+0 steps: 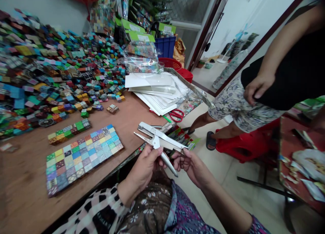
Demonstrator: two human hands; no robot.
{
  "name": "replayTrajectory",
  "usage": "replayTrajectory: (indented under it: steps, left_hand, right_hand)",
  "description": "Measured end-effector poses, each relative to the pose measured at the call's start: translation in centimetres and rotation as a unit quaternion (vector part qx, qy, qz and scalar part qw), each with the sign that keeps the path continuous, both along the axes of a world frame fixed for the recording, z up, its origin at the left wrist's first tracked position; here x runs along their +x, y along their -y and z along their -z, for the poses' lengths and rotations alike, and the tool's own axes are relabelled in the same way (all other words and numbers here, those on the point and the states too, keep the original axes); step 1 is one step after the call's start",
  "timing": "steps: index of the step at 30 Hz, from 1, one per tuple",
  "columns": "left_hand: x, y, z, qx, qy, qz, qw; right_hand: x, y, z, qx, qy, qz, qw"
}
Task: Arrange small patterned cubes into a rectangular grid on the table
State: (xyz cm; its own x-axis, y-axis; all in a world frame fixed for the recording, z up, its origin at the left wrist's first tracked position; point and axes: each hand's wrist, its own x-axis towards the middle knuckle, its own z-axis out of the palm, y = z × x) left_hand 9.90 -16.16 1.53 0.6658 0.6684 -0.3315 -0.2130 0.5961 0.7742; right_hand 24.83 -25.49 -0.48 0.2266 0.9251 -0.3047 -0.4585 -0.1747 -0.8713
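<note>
A silver plier stapler [156,141] is held in front of my body, its jaws pointing up and left over the table edge. My left hand [142,166] is closed around its middle and lower handle, thumb on top. The fingers of my right hand [194,166] pinch the rear end of its long upper arm; a small dark part shows there, too small to make out. On the table to the left lies a rectangular block of small patterned cubes [83,158]. Behind it sits a shorter row of cubes [69,131].
A big heap of loose coloured cubes [63,71] covers the table's back left. White cards [157,90] are stacked near clear bags with green headers [141,38]. Red-handled scissors [176,115] rest at the table edge. On the right, a person [266,75] stands by a red stool [238,146].
</note>
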Motion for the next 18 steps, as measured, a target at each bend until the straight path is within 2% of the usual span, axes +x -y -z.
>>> replayTrajectory:
  steps: [7,12,18]
  left_hand:
    - [0.2,-0.1,0.0,-0.009,-0.005,-0.029,1.0]
    - [0.4,-0.2,0.0,0.0,0.015,-0.026,1.0]
    - [0.7,-0.2,-0.1,0.006,0.023,-0.018,1.0]
  right_hand:
    - [-0.1,-0.1,0.1,-0.033,0.046,0.042,0.998]
    - [0.0,-0.1,0.0,-0.011,0.019,0.042,0.999]
    - [0.2,0.5,1.0,0.014,0.028,0.055,0.998]
